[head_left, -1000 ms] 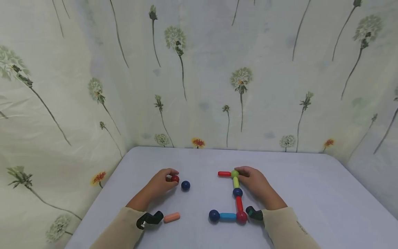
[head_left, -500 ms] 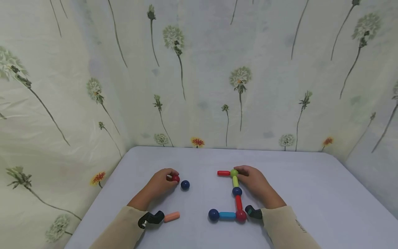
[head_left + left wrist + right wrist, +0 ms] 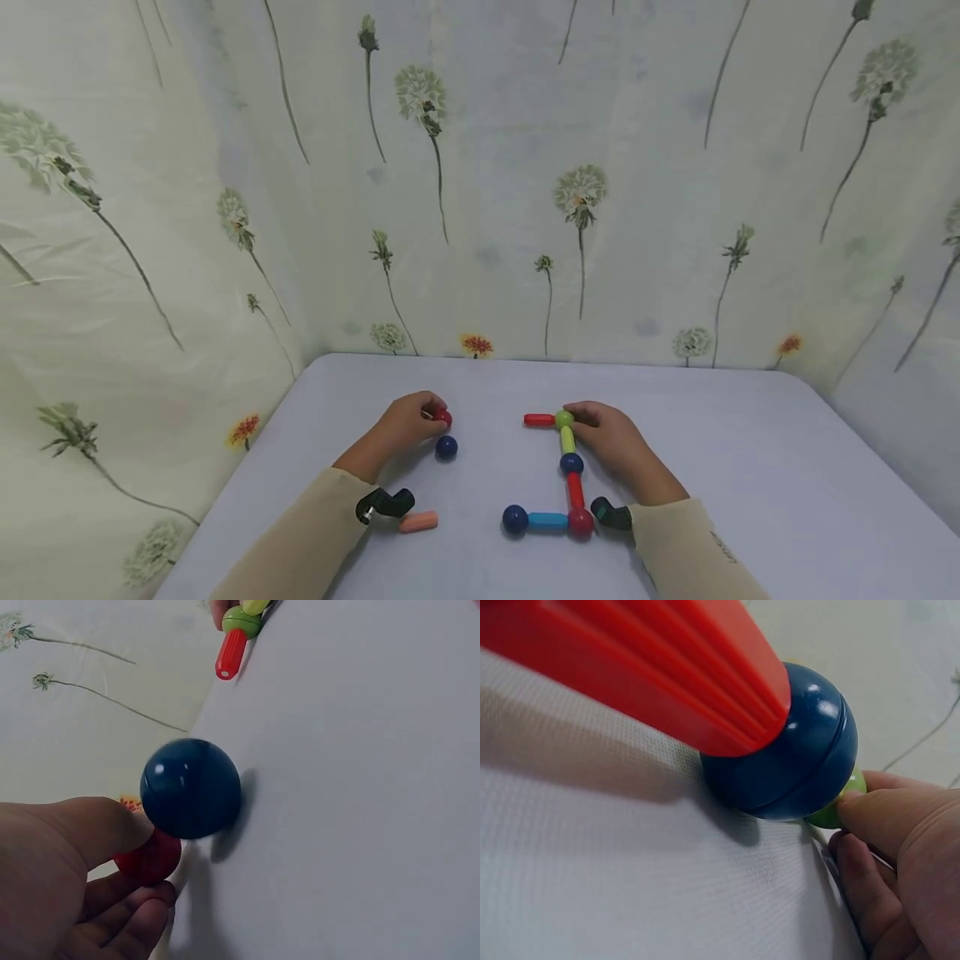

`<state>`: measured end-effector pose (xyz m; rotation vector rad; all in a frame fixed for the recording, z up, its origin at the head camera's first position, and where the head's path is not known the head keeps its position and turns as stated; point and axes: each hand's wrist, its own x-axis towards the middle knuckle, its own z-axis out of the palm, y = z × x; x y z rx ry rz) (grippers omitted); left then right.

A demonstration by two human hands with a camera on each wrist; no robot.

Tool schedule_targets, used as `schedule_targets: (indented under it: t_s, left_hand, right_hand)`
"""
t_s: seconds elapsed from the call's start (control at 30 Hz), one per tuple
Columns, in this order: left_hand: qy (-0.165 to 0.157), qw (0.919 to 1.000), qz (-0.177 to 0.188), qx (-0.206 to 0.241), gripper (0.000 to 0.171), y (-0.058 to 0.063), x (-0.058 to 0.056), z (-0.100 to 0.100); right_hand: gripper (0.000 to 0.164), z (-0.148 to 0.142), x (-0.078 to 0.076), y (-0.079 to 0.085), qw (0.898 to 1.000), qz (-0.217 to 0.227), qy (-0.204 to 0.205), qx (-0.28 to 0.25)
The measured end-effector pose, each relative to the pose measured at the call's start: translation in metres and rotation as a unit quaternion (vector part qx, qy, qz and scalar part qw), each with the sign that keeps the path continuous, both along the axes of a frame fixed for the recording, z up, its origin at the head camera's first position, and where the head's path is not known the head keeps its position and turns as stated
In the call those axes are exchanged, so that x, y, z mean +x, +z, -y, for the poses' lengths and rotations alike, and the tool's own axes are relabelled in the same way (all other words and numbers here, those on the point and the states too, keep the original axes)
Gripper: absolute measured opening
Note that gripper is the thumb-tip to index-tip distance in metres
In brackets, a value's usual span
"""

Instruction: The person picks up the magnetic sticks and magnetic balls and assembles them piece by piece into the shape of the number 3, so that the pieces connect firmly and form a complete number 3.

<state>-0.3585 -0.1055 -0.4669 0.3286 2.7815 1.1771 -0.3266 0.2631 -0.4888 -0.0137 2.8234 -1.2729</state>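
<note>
My left hand (image 3: 408,422) pinches a red ball (image 3: 152,856) between thumb and fingers. Just on the near side of it lies a loose dark blue ball (image 3: 446,447), which overlaps the red one in the left wrist view. My right hand (image 3: 613,435) holds the green ball (image 3: 564,419) at the far end of a chain of balls and rods. From that green ball a red rod (image 3: 539,420) points left and a yellow-green rod (image 3: 567,440) runs to a blue ball (image 3: 787,750). A second red rod (image 3: 575,491) leads on to a near red ball (image 3: 581,522).
A light blue rod (image 3: 548,521) joins the near red ball to another dark blue ball (image 3: 515,519). One orange rod (image 3: 418,522) lies by the left wrist. Flowered cloth (image 3: 480,183) hangs behind the white table (image 3: 750,450).
My left hand has moved right and away from me with the red ball, now beyond the loose blue ball. The right hand and the chain have stayed in place.
</note>
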Motion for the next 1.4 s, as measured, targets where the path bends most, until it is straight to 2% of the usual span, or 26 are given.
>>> schedule_targets:
  t_s: [0.3,0.53,0.8,1.0,1.1,1.4]
  left_hand:
    - [-0.003,0.9996,0.027,-0.007,0.027,0.009,-0.015,-0.035]
    - [-0.011,0.9986,0.049,-0.017,0.025,0.015,-0.021,-0.068]
    - [-0.002,0.9992,0.028,-0.028,0.024,0.014,-0.021,-0.101]
    - [-0.002,0.9988,0.042,-0.024,0.021,0.006,-0.018,-0.113]
    - [-0.006,0.999,0.037,-0.025,0.02,0.003,-0.016,-0.116]
    - [-0.009,0.9994,0.032,-0.009,0.021,0.002,-0.014,-0.121]
  right_hand:
    - [0.038,-0.001,0.004,0.0,1.0,0.005,-0.003,-0.009]
    - [0.038,-0.003,0.006,0.0,1.0,0.005,-0.008,-0.009]
    - [0.038,-0.003,0.002,0.0,1.0,-0.002,0.002,-0.012]
    - [0.037,0.0,0.004,-0.001,1.0,0.011,-0.006,-0.012]
    - [0.036,0.002,0.005,-0.002,1.0,0.008,-0.003,-0.008]
    - [0.036,0.0,0.003,0.001,1.0,-0.003,-0.007,0.0]
